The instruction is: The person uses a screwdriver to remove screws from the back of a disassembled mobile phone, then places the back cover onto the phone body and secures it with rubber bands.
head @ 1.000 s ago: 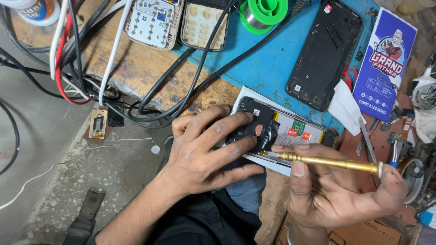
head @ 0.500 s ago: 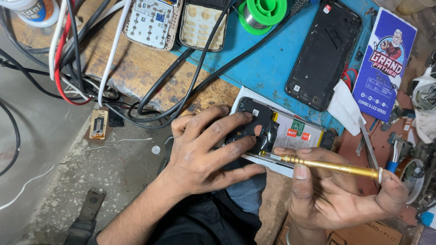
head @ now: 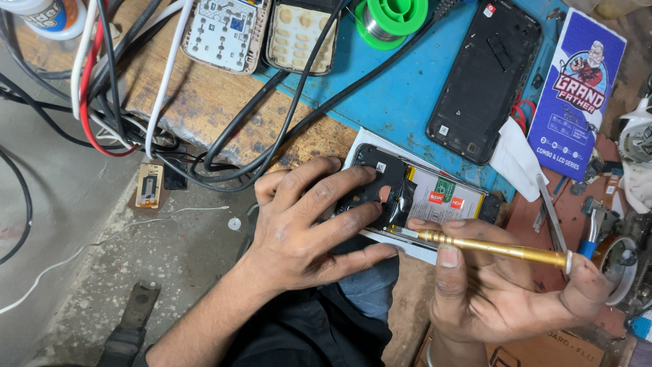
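Your counter is crowded, its blue mat carrying a black phone back cover, two keypad shells and a green solder spool, with cables heaped at the left. The only container-like thing, a white pot at the top left corner, sits mostly out of view, so you cannot tell what is in it.

The opened phone lies at the counter's near edge, its battery and black board shield exposed. Your left hand is spread flat over its left half, fingers extended, pinning it without gripping. Keep that pressure even so the phone does not slide off the edge.

Your right hand is closed around the brass precision screwdriver, thumb on the shaft, palm at the end cap. The tip meets the phone's lower edge beside the battery. Seat the tip squarely before turning, since it now lies at a shallow angle and could slip.
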